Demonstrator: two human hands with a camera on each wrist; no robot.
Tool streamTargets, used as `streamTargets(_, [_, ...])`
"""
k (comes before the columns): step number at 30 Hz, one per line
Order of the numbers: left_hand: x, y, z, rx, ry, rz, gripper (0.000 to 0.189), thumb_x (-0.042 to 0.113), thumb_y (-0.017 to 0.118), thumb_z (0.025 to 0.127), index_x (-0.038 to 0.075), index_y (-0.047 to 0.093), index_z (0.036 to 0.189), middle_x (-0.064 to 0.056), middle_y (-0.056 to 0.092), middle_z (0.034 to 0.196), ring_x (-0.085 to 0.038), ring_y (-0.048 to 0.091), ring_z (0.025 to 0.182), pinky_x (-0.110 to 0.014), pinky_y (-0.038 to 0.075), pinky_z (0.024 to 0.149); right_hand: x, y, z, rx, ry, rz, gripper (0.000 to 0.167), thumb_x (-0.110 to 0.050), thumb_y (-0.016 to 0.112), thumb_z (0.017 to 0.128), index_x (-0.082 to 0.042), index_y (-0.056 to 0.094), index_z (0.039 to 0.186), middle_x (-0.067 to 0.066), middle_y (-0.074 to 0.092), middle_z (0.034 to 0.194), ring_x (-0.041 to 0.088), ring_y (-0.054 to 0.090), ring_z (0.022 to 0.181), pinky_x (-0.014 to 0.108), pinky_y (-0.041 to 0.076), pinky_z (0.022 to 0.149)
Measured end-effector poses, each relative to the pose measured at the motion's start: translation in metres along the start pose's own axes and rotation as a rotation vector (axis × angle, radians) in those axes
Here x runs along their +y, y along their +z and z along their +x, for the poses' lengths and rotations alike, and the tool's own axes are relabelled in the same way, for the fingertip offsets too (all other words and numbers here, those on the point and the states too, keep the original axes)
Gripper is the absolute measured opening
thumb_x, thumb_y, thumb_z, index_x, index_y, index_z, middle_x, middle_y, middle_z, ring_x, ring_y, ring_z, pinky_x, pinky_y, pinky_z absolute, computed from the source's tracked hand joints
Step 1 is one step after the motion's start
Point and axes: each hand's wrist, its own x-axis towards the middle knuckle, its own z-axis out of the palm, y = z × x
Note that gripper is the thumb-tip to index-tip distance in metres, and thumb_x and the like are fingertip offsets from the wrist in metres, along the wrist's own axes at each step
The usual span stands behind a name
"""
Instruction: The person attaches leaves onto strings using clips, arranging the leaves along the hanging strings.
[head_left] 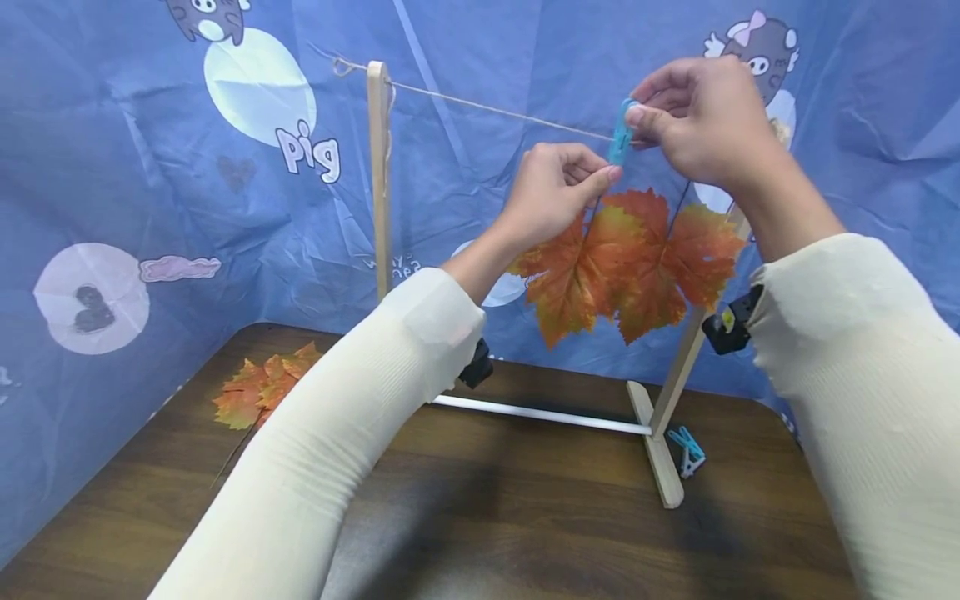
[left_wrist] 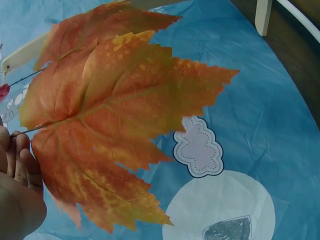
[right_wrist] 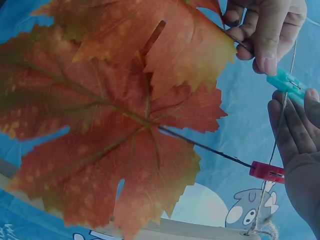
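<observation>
My right hand (head_left: pixel 708 121) pinches a light-blue clothespin (head_left: pixel 622 133) at the string (head_left: pixel 502 110). Just below it, my left hand (head_left: pixel 555 187) pinches the thin stem of an orange maple leaf (head_left: pixel 573 271), stem end up by the clothespin. In the left wrist view this leaf (left_wrist: pixel 110 110) spreads out beside my fingers. Behind it hangs a second maple leaf (head_left: pixel 675 258), whose stem is held on the string by a red clothespin (right_wrist: pixel 266 171), seen in the right wrist view. Whether the blue clothespin grips the first stem, I cannot tell.
The string runs between two wooden posts, the left post (head_left: pixel 380 183) and the right post (head_left: pixel 678 367), joined below by a white rod (head_left: pixel 540 412). More maple leaves (head_left: pixel 262 387) lie at the table's left. Blue and grey clothespins (head_left: pixel 687 450) lie by the right foot.
</observation>
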Motion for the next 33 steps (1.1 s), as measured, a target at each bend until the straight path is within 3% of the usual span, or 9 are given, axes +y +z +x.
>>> streamTargets(7, [-0.0015,0.0021,0.0006,0.038,-0.031,0.016,0.019,0.028,0.074,0.096,0.009,0.078,0.095,-0.001,0.074,0.081,-0.012,0.068,0.074,-0.024,0.053,0.070,0.0017,-0.0006,-0.0008,-0.054,0.010,0.035,0.040,-0.032,0.057,0.106,-0.003,0.063,0.132,0.012,0.071,0.117,-0.003,0.067,0.084,0.039,0.053,0.099])
streamTargets(18, [-0.0033,0.0029,-0.0009,0.045,-0.022,0.004,0.020,0.029,0.073,0.097,0.009,0.077,0.098,-0.007,0.075,0.087,-0.011,0.068,0.077,-0.024,0.053,0.073,0.0027,-0.0043,-0.0013,-0.119,0.037,0.096,0.047,-0.032,0.053,0.107,-0.003,0.055,0.144,0.019,0.064,0.135,0.021,0.071,0.111,0.043,0.048,0.105])
streamTargets(24, [-0.0039,0.0022,-0.0009,0.032,-0.018,-0.011,0.021,0.029,0.072,0.098,0.008,0.077,0.101,-0.009,0.076,0.092,-0.010,0.069,0.079,-0.024,0.053,0.074,0.0027,-0.0047,-0.0025,-0.102,0.034,0.092,0.046,-0.032,0.053,0.107,-0.005,0.055,0.145,0.018,0.064,0.137,0.024,0.068,0.117,0.042,0.048,0.106])
streamTargets(33, [-0.0065,-0.0059,-0.0030,0.017,0.008,-0.006,0.020,0.027,0.072,0.098,0.008,0.078,0.105,-0.001,0.077,0.095,-0.014,0.072,0.087,-0.023,0.053,0.077,0.0022,-0.0087,-0.0072,-0.028,-0.020,-0.007,0.047,-0.034,0.058,0.105,-0.006,0.058,0.143,0.014,0.065,0.136,0.028,0.065,0.122,0.041,0.048,0.105])
